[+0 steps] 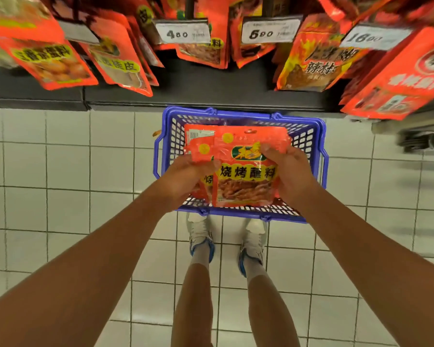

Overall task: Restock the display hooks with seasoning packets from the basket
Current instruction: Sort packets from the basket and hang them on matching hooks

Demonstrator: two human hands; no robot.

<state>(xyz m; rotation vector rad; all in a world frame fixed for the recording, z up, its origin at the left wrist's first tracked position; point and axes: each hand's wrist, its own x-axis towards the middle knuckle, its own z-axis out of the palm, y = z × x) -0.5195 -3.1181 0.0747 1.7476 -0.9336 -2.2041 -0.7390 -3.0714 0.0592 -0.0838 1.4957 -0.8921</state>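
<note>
We're gripping a fanned stack of glossy red seasoning packets (246,176) over the blue plastic basket (308,136), left hand (186,176) curled round its left edge, right hand (290,171) pinching its upper right side, hanging packets (308,58) overhead.

the hanging packets (411,78) at the top are blurred and cut off by the picture's edge; the held packets (243,169) hide the basket (313,136) floor and both hands' fingers.
</note>
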